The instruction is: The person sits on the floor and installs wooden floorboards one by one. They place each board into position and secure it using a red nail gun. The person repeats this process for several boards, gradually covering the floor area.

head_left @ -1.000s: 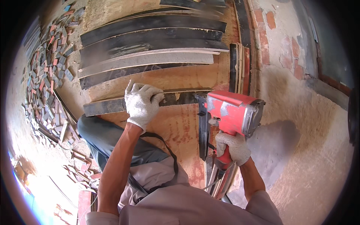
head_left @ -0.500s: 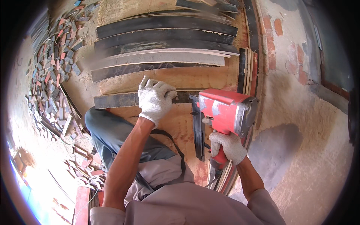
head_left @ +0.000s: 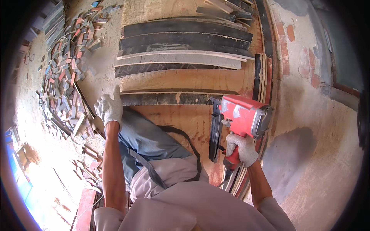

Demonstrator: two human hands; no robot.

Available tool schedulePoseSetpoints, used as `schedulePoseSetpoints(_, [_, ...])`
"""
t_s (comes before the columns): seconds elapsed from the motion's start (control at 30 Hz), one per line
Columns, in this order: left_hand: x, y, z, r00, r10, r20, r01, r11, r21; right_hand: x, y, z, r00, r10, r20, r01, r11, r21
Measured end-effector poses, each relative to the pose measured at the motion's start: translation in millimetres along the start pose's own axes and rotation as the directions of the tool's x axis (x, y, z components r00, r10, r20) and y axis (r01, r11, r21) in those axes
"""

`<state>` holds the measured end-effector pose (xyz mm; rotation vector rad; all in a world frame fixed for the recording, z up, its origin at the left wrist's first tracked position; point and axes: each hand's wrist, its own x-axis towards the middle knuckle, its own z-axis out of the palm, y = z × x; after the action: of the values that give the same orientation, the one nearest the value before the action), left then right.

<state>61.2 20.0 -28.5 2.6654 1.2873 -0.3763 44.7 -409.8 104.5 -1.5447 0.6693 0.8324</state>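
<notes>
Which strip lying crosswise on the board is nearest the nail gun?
The lowest crosswise strip: its right end sits by the nail gun; bare board separates it from the bunch above.

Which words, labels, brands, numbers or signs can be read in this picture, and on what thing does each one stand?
There is no text that can be read.
Dark strip just below the pale grey strip: faint pale marks, too blurred to read.
Red nail gun in the right hand: pale scuffed patches, no readable label.
</notes>
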Motion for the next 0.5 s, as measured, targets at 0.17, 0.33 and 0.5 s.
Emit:
schedulePoseSetpoints(0.17, [14.8, -31.7, 33.1, 0.93, 0.339, 0.14, -0.325, 0.939, -0.117, 0.7, 12.5, 0.4, 1.0, -0.02, 0.01, 0.019, 0.997, 0.077])
schedulePoseSetpoints(0.33, [-30.4, 7.8, -6.8, 0.854, 0.104, 0.51, 0.406, 0.478, -0.779, -13.8, 25.7, -13.0, 0.995, -0.103, -0.005, 0.103, 0.995, 0.004])
schedulePoseSetpoints(0.5, [-73.2, 32.8, 24.8, 0.753, 0.225, 0.618, 0.586, 0.199, -0.786, -29.2, 25.4, 1.3, 0.993, -0.094, -0.071, 0.092, 0.995, -0.034])
